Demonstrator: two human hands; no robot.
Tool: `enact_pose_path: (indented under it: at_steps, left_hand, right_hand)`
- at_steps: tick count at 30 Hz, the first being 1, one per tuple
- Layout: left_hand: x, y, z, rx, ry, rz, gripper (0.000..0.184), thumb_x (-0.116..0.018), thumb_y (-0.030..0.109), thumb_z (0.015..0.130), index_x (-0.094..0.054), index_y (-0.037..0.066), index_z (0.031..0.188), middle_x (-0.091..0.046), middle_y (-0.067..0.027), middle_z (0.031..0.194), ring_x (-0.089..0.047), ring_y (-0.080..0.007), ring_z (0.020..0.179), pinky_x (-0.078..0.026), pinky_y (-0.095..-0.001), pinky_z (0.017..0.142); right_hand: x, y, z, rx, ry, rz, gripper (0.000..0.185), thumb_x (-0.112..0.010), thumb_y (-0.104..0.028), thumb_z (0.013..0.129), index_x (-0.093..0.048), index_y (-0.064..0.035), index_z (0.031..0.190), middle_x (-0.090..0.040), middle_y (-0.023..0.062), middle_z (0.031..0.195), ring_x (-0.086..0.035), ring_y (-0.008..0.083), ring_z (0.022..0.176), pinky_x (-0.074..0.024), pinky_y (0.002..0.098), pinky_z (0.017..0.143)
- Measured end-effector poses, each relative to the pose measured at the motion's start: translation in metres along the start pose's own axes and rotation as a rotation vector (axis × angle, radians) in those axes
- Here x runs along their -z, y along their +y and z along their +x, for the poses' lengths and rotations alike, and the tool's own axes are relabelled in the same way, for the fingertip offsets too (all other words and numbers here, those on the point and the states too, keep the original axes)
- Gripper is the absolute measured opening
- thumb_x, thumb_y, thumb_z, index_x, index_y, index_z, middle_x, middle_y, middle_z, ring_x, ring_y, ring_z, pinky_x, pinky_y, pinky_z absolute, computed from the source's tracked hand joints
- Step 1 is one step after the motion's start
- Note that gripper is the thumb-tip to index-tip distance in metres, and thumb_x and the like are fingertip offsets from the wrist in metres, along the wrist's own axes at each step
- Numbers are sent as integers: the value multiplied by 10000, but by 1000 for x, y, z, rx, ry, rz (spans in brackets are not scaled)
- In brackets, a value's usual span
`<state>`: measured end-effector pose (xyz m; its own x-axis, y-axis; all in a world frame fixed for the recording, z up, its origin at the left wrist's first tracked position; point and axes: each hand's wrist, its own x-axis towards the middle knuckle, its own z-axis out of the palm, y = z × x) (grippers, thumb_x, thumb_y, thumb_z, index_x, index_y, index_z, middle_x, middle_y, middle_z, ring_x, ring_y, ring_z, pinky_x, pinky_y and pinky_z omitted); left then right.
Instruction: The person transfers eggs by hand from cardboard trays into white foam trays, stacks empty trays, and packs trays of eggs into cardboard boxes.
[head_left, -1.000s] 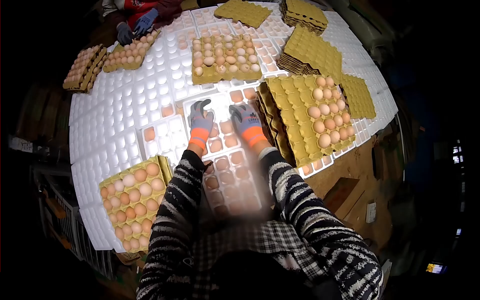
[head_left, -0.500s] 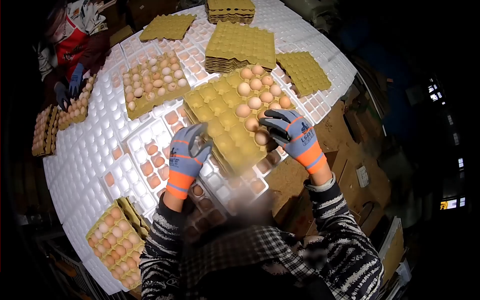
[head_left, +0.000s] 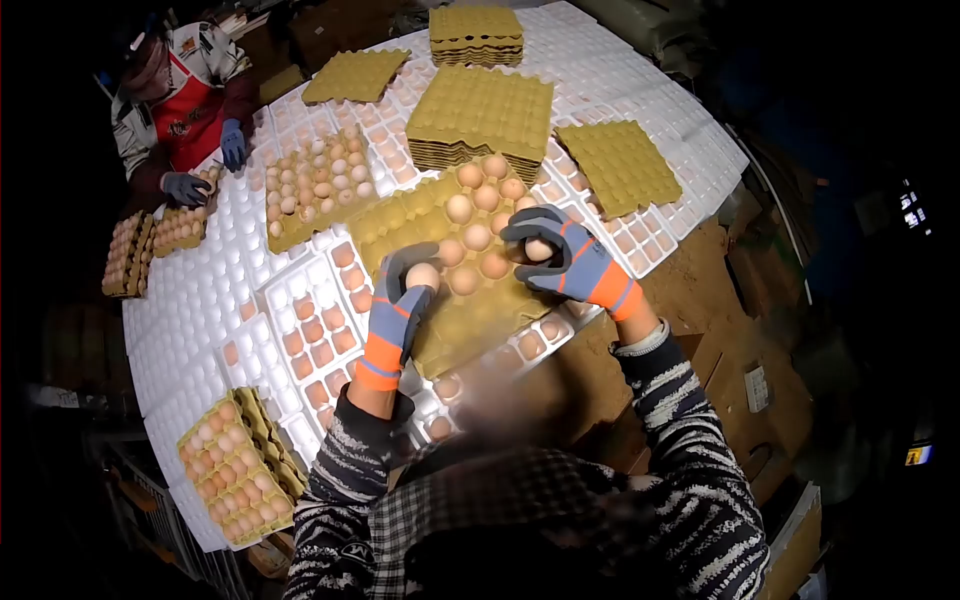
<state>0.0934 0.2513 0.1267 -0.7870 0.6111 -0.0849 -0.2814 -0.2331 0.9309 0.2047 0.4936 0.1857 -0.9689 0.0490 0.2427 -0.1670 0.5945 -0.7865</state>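
My left hand (head_left: 396, 305), in a grey and orange glove, has its fingers curled around an egg (head_left: 423, 276) above the left part of a yellow pulp egg tray (head_left: 440, 338). Over the tray's right side, my right hand (head_left: 568, 256) wears a matching glove and is closed on another egg (head_left: 538, 250). Several brown and pale eggs (head_left: 477, 237) sit in the tray's upper cups, while its front and left cups hold none. The tray rests on white gridded trays (head_left: 283, 292), some of whose compartments contain eggs.
A stack of pulp trays (head_left: 480, 105) stands behind, with a loose tray (head_left: 620, 165) right of it. Filled egg trays lie at left (head_left: 290, 240) and front left (head_left: 235, 470). Across the table, a person in a red apron (head_left: 190, 120) handles eggs with gloved hands.
My left hand, without an egg before, now holds one. My right hand has closed on an egg and moved slightly left in view. The camera view has shifted.
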Motion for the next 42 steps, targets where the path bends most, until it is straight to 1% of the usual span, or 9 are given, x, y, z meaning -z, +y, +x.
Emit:
enact_pose_path:
  at_steps: [5,11,13,14,18,25,33,38,42]
  left_hand:
    - [-33,-11,13,-167,-67,1564,601,-840,304,717,-631,147,1258,-544,-142,1187,-622,-364,1010,-538,-447,851]
    - [13,3,32,-92,49,581,365,-738,179,842,-661,44,1173,-704,-92,1072,-675,-167,918,-562,-328,825]
    - [17,7,43,-213,19,629,384,-691,138,861,-654,67,1237,-686,-99,1095,-675,-206,961,-559,-338,861]
    - [16,9,51,-424,-76,1178,438,-707,149,846,-654,122,1280,-624,-120,1238,-635,-297,1095,-538,-392,945]
    - [-23,14,55,-91,-61,1759,473,-817,363,740,-715,160,1154,-518,-112,1409,-567,-360,1197,-509,-475,985]
    - [89,19,-22,-266,77,654,516,-864,203,735,-704,96,1214,-601,-108,1286,-703,-225,976,-562,-350,892]
    - [165,-112,-99,-133,-116,1346,470,-716,302,809,-649,273,1273,-525,-83,1409,-626,-335,1125,-566,-455,863]
    - [171,-88,-78,146,-529,1413,546,-683,245,811,-617,308,1350,-484,-90,1492,-573,-343,1239,-511,-434,1008]
    - [195,-98,-58,-11,-380,1208,604,-678,236,808,-590,323,1399,-500,-109,1480,-548,-328,1290,-469,-421,1075]
  right_hand:
    - [-43,32,12,174,-172,-733,137,-630,-242,898,-699,-199,1008,-690,71,1005,-665,255,965,-510,426,765]
    - [15,14,34,-248,-102,592,409,-715,-346,859,-692,-246,1255,-683,102,1238,-660,311,1070,-528,408,936]
    - [13,24,54,59,-207,1,500,-727,-249,819,-636,-205,1308,-614,103,1260,-646,284,1091,-540,396,902]
    - [3,22,61,36,-262,-308,486,-733,-244,812,-640,-210,1288,-591,86,1282,-638,301,1109,-538,427,904]
    - [-64,77,76,201,-179,-1061,281,-590,-199,902,-683,-192,1167,-608,150,1205,-654,328,1036,-533,421,820]
    - [-64,-60,-32,52,-182,-158,435,-811,-282,785,-709,-203,1201,-637,111,1195,-650,321,1060,-562,410,852]
    - [-292,21,-135,-232,-371,-527,409,-686,-326,867,-624,-239,1262,-547,95,1325,-628,307,1125,-558,440,843]
    - [-322,23,-133,-236,-292,-682,379,-633,-279,895,-582,-225,1267,-570,130,1255,-633,320,1054,-551,449,788]
    - [-321,-3,-112,-217,-148,-474,340,-568,-179,922,-562,-133,1259,-654,159,1101,-647,372,927,-529,457,765]
